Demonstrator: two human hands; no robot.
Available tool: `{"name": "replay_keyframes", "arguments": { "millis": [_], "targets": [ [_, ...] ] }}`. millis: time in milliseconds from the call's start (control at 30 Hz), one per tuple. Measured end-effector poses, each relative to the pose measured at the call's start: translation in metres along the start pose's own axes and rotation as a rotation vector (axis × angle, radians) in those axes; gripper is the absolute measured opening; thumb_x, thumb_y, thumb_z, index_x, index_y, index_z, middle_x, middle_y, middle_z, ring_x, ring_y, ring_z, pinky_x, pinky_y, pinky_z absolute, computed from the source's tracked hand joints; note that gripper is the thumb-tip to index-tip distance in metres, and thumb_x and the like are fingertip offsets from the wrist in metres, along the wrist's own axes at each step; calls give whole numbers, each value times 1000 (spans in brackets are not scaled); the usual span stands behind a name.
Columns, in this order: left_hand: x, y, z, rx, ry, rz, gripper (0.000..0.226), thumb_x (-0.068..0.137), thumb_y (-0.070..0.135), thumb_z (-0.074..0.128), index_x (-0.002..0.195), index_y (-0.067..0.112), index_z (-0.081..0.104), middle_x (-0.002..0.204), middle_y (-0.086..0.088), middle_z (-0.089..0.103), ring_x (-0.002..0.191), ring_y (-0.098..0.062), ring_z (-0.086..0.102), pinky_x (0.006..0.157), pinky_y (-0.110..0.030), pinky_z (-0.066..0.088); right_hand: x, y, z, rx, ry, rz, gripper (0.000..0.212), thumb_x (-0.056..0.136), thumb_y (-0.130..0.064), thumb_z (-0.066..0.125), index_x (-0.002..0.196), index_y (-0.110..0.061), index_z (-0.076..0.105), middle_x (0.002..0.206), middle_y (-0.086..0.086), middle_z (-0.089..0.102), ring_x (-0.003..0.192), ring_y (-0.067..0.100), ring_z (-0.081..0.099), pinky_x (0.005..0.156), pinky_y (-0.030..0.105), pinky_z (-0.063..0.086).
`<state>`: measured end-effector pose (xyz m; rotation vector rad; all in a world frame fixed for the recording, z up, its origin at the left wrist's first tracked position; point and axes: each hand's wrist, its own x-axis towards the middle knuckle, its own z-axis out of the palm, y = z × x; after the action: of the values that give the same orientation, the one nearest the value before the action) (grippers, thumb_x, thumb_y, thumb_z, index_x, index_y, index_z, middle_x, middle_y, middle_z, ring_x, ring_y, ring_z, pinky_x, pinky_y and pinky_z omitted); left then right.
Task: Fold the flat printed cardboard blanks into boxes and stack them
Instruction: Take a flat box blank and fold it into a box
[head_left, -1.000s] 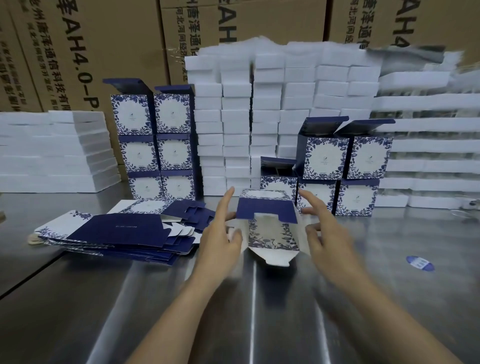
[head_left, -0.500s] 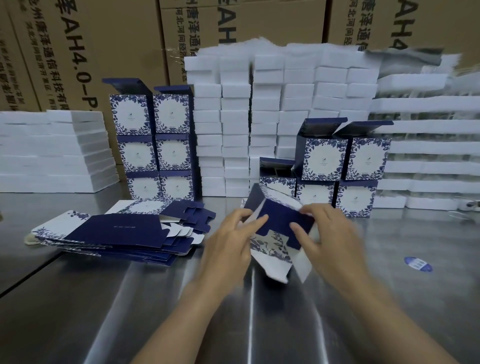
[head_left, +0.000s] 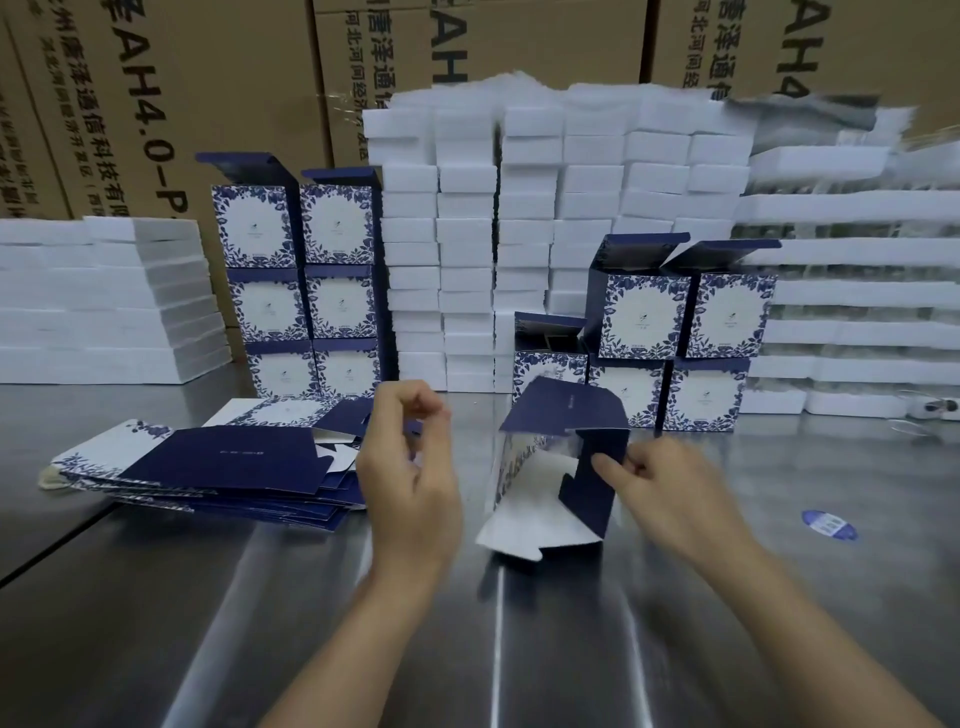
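A half-folded navy and white floral box (head_left: 558, 415) stands on the steel table (head_left: 519, 649) at the centre, its white bottom flaps spread toward me. My right hand (head_left: 670, 493) grips its navy side flap from the right, thumb on the flap. My left hand (head_left: 410, 473) hovers just left of the box, apart from it, fingers curled with nothing in them. A pile of flat printed blanks (head_left: 223, 462) lies to the left. Folded boxes stand stacked at the back left (head_left: 296, 301) and back right (head_left: 691, 322), the top ones with lids up.
Tall columns of white foam blocks (head_left: 519, 234) fill the back, with more white trays at the left (head_left: 104, 306) and right (head_left: 841, 296). Brown shipping cartons (head_left: 156, 104) stand behind. A blue oval sticker (head_left: 828, 525) lies on the table at the right.
The blank went from flat between both hands to a raised, partly squared box. My left hand has let go and pulled back left; my right hand keeps hold of the side flap.
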<state>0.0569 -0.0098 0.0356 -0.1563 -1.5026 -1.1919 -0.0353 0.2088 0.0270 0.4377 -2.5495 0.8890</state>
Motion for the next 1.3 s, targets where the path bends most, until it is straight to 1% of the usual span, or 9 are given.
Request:
{"name": "replay_keyframes", "arguments": {
  "millis": [167, 300, 367, 467, 633, 833, 1000, 1133, 1300],
  "targets": [
    [7, -20, -10, 326, -150, -465, 17, 83, 24, 48, 69, 21, 57, 60, 4, 59, 63, -24, 53, 64, -38, 43, 5, -9, -6, 802, -115, 430, 46, 98, -29, 71, 57, -16, 54, 46, 1, 46, 35, 13, 32, 38, 21, 23],
    [4, -13, -7, 80, -537, -929, 26, 89, 5, 55, 74, 21, 69, 68, 0, 66, 55, -16, 59, 55, -25, 37, -1, -18, -6, 1150, -201, 473, 36, 97, -37, 72, 68, -21, 57, 57, -3, 49, 40, 7, 32, 37, 19, 20],
    [-6, -5, 0, -23, -706, -934, 12, 89, 22, 68, 80, 29, 71, 75, 2, 68, 59, -13, 63, 53, -23, 37, -9, -29, 3, 1138, -208, 392, 37, 98, -42, 70, 70, -21, 60, 61, -2, 55, 42, 7, 36, 39, 19, 24],
    [-23, 5, 18, -167, -659, -921, 22, 79, 53, 80, 68, 35, 71, 74, 4, 64, 59, -11, 58, 51, -23, 33, -23, -49, 20, 1163, -147, 323, 40, 101, -41, 66, 69, -18, 65, 62, 2, 61, 42, 8, 41, 41, 17, 30],
    [-32, 2, 31, -410, -419, -1038, 41, 101, 34, 63, 62, 23, 59, 64, -2, 50, 48, -9, 40, 43, -20, 21, -43, -67, 33, 1163, -164, 295, 54, 105, -42, 59, 60, -12, 61, 54, 8, 63, 40, 9, 44, 41, 18, 32],
    [-35, 5, 31, -325, -437, -980, 33, 101, 36, 63, 73, 19, 62, 62, 0, 52, 49, -8, 42, 42, -18, 30, -45, -69, 30, 1209, -224, 398, 25, 98, -21, 59, 77, -10, 66, 56, 2, 56, 42, 8, 47, 44, 19, 33],
    [-39, 8, 31, -278, -537, -941, 36, 100, 37, 61, 69, 18, 61, 65, -4, 52, 56, -12, 45, 51, -22, 36, -47, -67, 28, 1192, -179, 354, 37, 97, -14, 53, 61, -7, 55, 62, 19, 51, 41, 12, 44, 43, 21, 31],
    [-33, 4, 30, -266, -496, -940, 43, 99, 30, 57, 57, 21, 54, 58, -1, 47, 54, -13, 44, 59, -25, 41, -45, -69, 25, 1119, -238, 362, 40, 98, -22, 56, 58, -16, 61, 54, 6, 48, 45, 11, 38, 49, 25, 30],
    [-31, -2, 31, -293, -493, -1005, 47, 98, 32, 58, 52, 28, 48, 58, 3, 36, 53, -13, 39, 58, -26, 38, -44, -66, 27, 1133, -138, 401, 40, 100, -14, 48, 60, -14, 55, 48, 1, 34, 42, 13, 28, 46, 26, 24]
  ]
}}
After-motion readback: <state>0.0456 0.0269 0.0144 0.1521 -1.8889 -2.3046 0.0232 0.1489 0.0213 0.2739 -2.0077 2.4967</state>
